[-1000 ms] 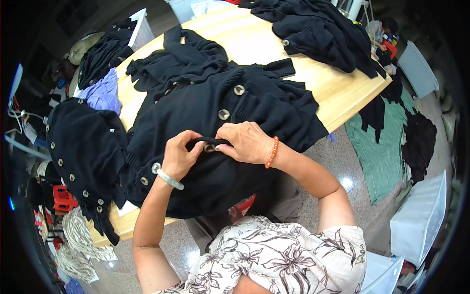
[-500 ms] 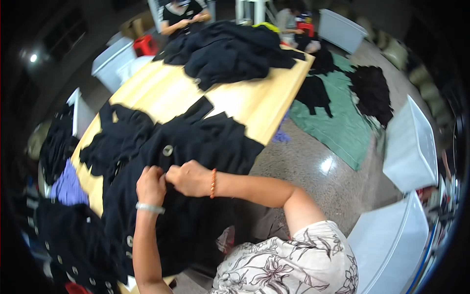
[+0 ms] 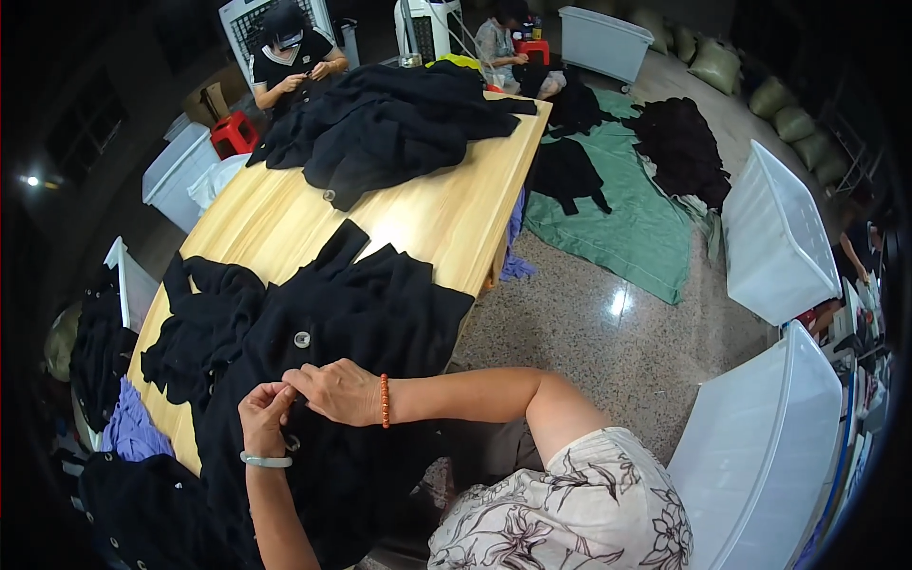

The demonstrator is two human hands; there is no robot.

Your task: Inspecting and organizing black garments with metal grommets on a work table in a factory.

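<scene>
left grip + right grip meet over black garment | wooden table | 2 co-workers beyond

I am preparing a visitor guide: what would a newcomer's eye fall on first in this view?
Likely the person's left hand, with a pale bangle, and right hand, with an orange beaded bracelet, fingertips close together over a black garment, lower left of centre. Beyond, a dark clothing pile covers the far end of the wooden table. Right of it lies a green sheet.

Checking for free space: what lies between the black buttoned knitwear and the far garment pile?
The head view shows pale wooden tabletop between buttoned knitwear and garment pile.
</scene>
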